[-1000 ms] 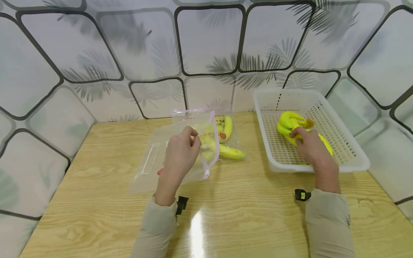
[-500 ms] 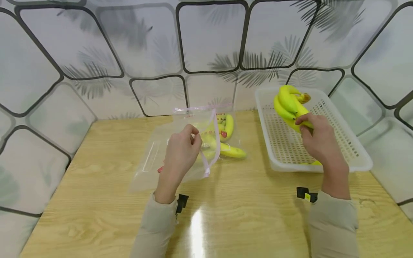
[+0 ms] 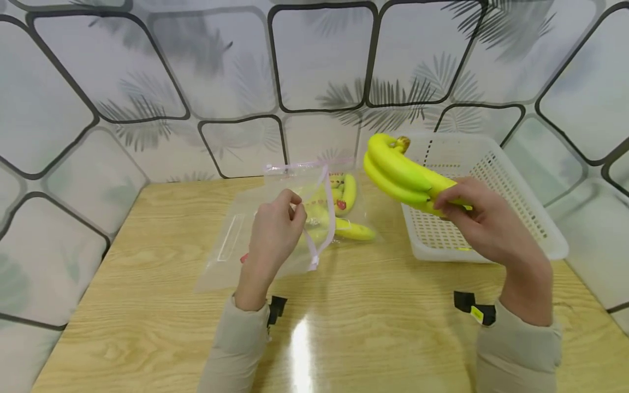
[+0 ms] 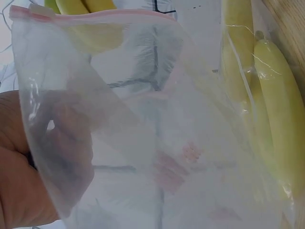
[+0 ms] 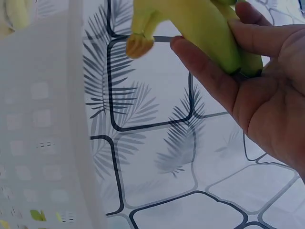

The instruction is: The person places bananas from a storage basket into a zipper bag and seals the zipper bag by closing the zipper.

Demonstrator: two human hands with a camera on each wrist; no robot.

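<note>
My right hand [image 3: 496, 224] grips the lower ends of a bunch of yellow bananas [image 3: 400, 169], raised above the left side of the white basket, stem end pointing up and left. In the right wrist view the thumb and fingers wrap around the banana tips [image 5: 209, 38]. My left hand [image 3: 275, 229] pinches a clear zip bag [image 3: 231, 240] and lifts its upper layer; the lilac zip edge [image 3: 330, 218] faces right, gaping. Behind and under it lies another clear bag with bananas [image 3: 348, 194] inside. The left wrist view shows the held bag [image 4: 128, 157] over the fingers.
A white perforated basket [image 3: 535, 207] stands at the back right, with a little yellow showing low near its front. Behind the wooden table [image 3: 147, 316] is a patterned backdrop [image 3: 319, 60]. Black wrist mounts sit at both sleeves.
My right hand has lifted the banana bunch out of the basket and carried it left toward the bags. My left hand has stayed in place, holding the bag.
</note>
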